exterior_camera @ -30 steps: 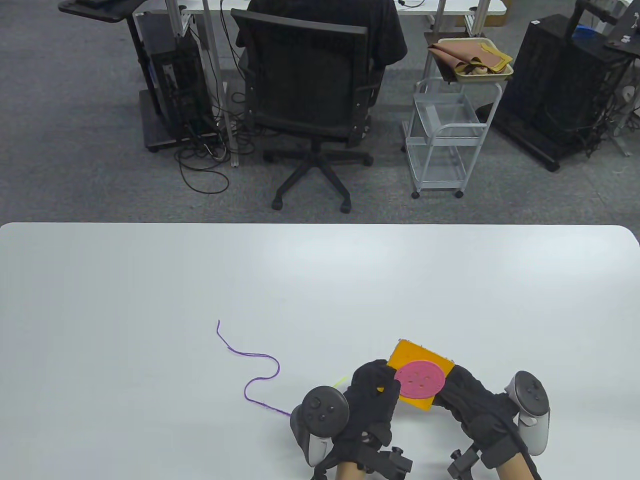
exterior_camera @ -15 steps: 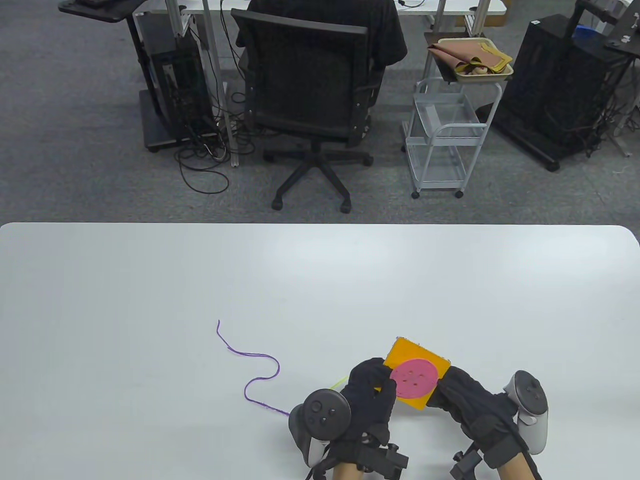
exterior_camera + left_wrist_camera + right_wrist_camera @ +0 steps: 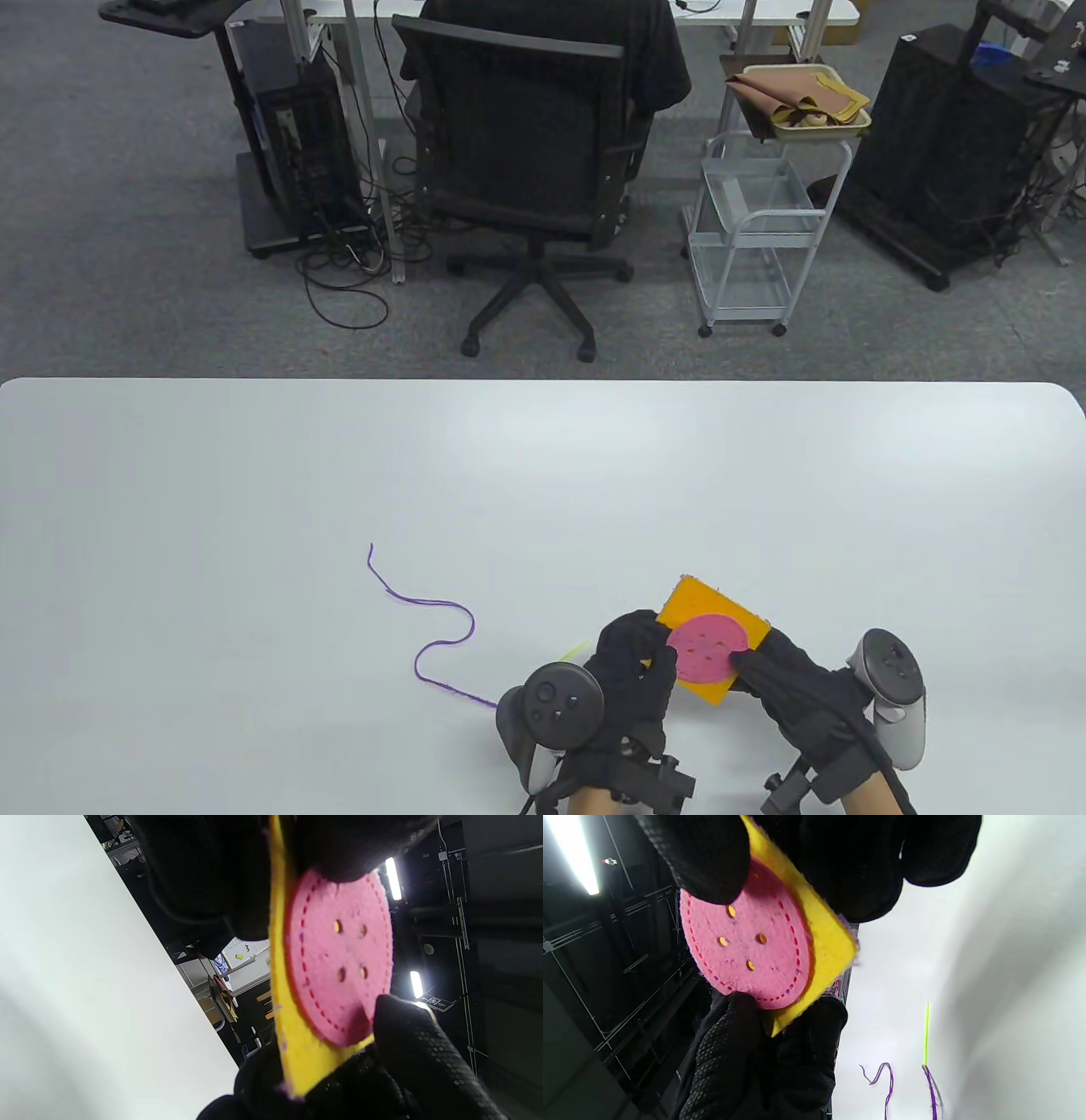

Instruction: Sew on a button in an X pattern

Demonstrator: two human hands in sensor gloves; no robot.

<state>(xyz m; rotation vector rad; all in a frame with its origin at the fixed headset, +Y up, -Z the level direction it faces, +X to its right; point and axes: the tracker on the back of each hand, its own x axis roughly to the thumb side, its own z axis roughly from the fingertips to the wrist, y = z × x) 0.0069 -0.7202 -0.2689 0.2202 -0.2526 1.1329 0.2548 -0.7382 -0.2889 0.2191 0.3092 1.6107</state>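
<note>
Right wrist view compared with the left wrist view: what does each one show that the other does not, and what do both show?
Only the right wrist view shows the yellow-green needle and the purple thread lying on the white table. Only the left wrist view shows a distant cart with brown cloth beyond the table edge. Both show the pink felt button with four holes on the yellow felt square, pinched by the left hand and the right hand.
</note>
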